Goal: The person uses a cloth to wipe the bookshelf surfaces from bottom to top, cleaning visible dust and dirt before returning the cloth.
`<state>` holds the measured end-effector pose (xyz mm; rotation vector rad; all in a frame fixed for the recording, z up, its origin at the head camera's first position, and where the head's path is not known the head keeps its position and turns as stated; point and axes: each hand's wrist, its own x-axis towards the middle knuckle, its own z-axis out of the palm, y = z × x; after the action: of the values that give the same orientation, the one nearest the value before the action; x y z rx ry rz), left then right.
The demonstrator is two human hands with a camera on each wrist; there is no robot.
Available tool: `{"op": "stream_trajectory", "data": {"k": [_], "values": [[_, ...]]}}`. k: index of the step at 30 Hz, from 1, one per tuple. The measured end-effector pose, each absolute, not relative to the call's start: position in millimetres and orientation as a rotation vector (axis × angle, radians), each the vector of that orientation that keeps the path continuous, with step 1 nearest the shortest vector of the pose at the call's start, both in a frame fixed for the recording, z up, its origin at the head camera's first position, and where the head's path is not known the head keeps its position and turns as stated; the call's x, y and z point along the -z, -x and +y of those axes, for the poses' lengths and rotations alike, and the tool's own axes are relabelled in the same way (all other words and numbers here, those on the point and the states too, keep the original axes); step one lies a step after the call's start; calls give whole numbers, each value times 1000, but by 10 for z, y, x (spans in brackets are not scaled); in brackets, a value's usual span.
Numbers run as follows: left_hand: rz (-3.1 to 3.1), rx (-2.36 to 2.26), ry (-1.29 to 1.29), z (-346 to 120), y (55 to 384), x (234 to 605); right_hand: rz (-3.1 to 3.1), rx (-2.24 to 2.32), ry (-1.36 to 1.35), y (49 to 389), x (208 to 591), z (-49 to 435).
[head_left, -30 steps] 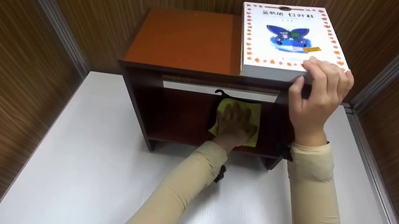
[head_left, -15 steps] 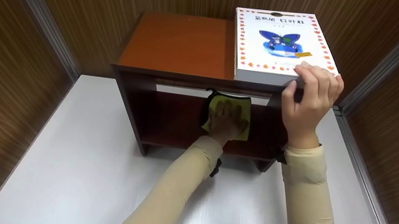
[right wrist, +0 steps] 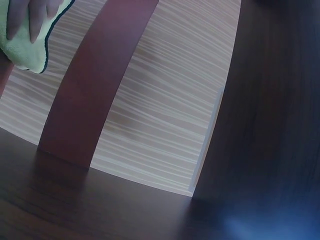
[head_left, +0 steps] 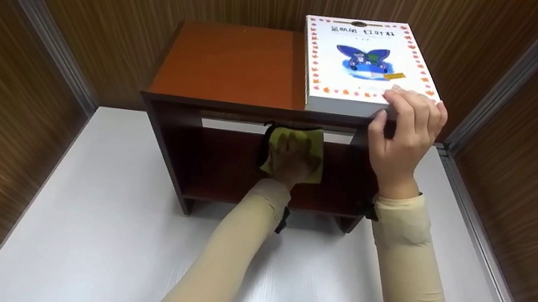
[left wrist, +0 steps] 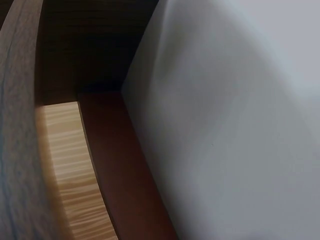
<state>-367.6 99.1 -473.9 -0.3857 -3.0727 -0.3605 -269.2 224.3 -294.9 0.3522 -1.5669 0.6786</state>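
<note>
My left hand point(head_left: 292, 160) lies with spread fingers on a yellow-green cleaning cloth point(head_left: 319, 147) with a dark border. Cloth and hand are inside the dark shelf unit point(head_left: 171, 100), toward the back of its lower board point(head_left: 225, 160). In the right wrist view, a corner of the cloth point(right wrist: 32, 55) shows under the fingers point(right wrist: 37, 20). My right hand point(head_left: 405, 138) grips the front right corner of a thick book point(head_left: 362, 88) on the unit's top, fingertips over its white cover and thumb at its front side. The left wrist view shows neither hand.
The book has a blue butterfly picture and covers the right part of the orange-brown top point(head_left: 233, 67). The unit stands on a white surface point(head_left: 94, 232). Wood-patterned walls point(head_left: 6, 109) enclose it at the back and both sides.
My left hand has slid the cloth backward along the lower board, away from its front edge. My right hand keeps its grip on the book. The whole head view has shifted slightly.
</note>
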Motion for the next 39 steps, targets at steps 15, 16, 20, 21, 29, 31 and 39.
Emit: {"op": "stream_trajectory", "data": {"k": [15,16,20,21,29,31,39], "values": [[-3113,438,421,983,3461,4741,-1529,-686,-316,2661,2987,2253],[-3106,443,423,977,3446,4735,-1527,-689,-315,2661,2981,2250],[-3094,392,419,962,3411,4742,-1528,-693,-315,2666,2967,2246],[-3094,369,417,962,3406,4744,-1530,-692,-315,2666,2962,2247],[-3123,297,412,961,3348,4740,-1533,-703,-307,2677,2909,2256],[-3130,303,411,934,3307,4752,-1540,-706,-308,2691,2911,2259],[-3111,347,429,748,3018,4858,-1568,-718,-330,2748,2980,2246]]}}
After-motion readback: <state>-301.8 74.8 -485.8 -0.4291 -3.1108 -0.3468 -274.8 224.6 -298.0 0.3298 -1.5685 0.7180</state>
